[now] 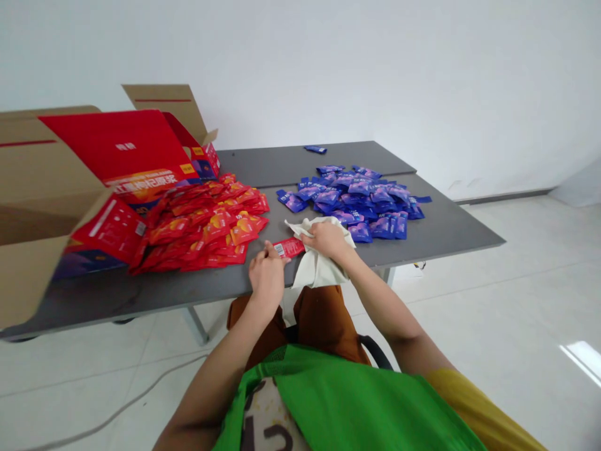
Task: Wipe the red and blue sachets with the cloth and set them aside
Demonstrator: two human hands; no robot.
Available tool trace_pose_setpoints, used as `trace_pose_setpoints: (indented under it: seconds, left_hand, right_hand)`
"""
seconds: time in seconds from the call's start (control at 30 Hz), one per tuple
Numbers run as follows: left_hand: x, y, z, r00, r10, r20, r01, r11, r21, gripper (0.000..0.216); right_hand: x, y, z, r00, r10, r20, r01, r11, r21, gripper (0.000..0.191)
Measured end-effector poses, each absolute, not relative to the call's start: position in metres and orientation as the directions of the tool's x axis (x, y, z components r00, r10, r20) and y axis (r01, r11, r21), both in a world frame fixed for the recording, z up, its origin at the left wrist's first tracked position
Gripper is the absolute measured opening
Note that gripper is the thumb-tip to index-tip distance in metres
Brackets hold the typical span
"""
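Observation:
My left hand (267,273) pinches one end of a single red packet (290,248) at the table's near edge. My right hand (327,239) is closed around a cream cloth bag (315,266) and touches the packet's other end at the bag's mouth. The bag hangs partly over the table edge. A large heap of red packets (201,225) lies to the left of my hands. A heap of blue-purple packets (357,199) lies behind and to the right.
An open cardboard box with red printed cartons (117,156) stands at the left of the grey table (446,232). One blue packet (315,149) lies alone at the far edge. A cable (117,410) runs over the white floor. Green fabric (347,401) lies on my lap.

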State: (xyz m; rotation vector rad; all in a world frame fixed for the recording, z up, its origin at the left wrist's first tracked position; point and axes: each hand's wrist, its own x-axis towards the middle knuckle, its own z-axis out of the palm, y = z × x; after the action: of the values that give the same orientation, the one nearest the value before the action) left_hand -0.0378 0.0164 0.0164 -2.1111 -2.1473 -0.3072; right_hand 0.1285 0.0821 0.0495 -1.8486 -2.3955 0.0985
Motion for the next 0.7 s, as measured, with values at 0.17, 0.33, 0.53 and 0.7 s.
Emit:
trace_pose_setpoints:
  seconds: [0.17,0.33,0.53,0.7]
  left_hand:
    - [-0.025,0.014,0.019,0.106,0.968,0.226,0.993,-0.093,-0.067,0.042]
    - [-0.035,0.021,0.028,0.120,0.971,0.208,0.991,-0.128,0.027,0.041]
    - [-0.065,0.048,0.039,-0.072,0.991,0.112,0.792,-0.012,0.610,0.030]
    - [-0.071,0.047,0.031,0.062,0.992,0.109,0.499,-0.125,0.857,0.023]
  right_hand:
    - [0.107,0.077,0.049,-0.440,0.892,0.104,0.862,0.452,-0.229,0.042]
    - [0.131,0.047,0.064,-0.419,0.827,0.374,0.703,0.556,-0.442,0.052]
    - [0.122,0.032,0.067,-0.311,0.778,0.546,0.533,0.619,-0.577,0.055]
    - [0.081,0.041,0.040,-0.434,0.842,0.319,0.724,0.537,-0.433,0.038]
